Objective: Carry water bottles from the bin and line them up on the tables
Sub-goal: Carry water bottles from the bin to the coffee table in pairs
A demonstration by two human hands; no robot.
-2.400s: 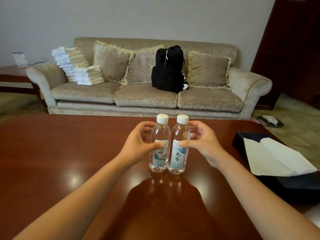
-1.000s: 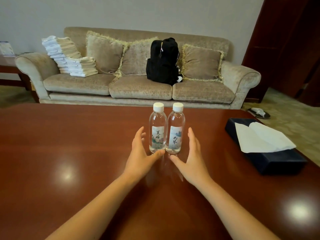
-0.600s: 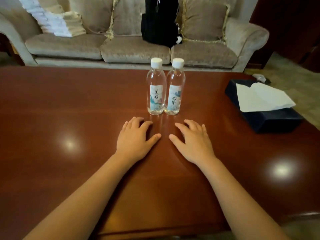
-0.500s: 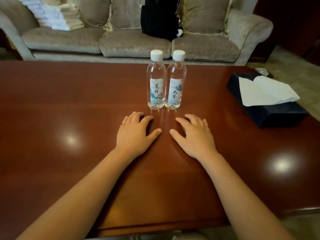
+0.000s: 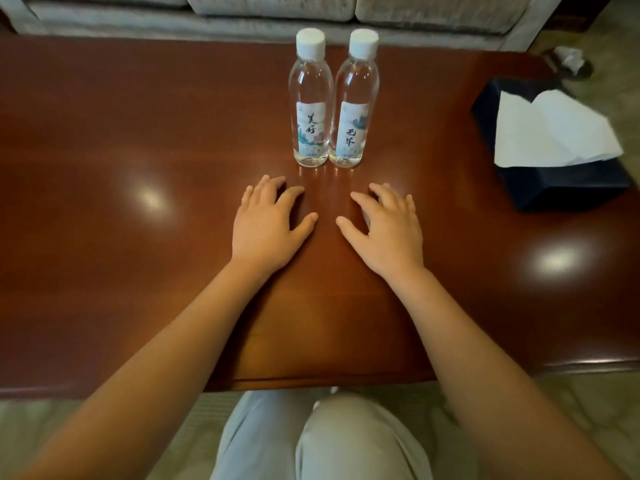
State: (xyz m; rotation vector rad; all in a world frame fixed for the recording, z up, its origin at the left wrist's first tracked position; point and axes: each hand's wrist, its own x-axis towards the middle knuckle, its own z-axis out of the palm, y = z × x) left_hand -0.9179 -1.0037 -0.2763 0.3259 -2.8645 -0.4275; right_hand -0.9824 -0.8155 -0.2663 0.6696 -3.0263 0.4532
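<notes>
Two clear water bottles are seen standing upright near the far edge of the table [image 5: 104, 271]. The left bottle [image 5: 310, 98] and the right bottle [image 5: 356, 102] are set side by side, so close that they seem to touch. Each is closed with a white cap and wrapped in a pale label with dark writing. Just in front of them, the left hand [image 5: 266, 226] and the right hand [image 5: 388, 230] are laid palm down on the shiny brown wood, apart from the bottles. The fingers are spread and relaxed, and nothing is held in either hand. The thumbs are pointed toward each other, with a gap between them. To the right, a dark tissue box [image 5: 568, 192] is placed on the table, and a white tissue [image 5: 547, 129] is spread over its top. Beyond the table, the bottom of a beige sofa [image 5: 270, 19] is seen. Pale trousers [image 5: 346, 441] are seen below the near table edge.
</notes>
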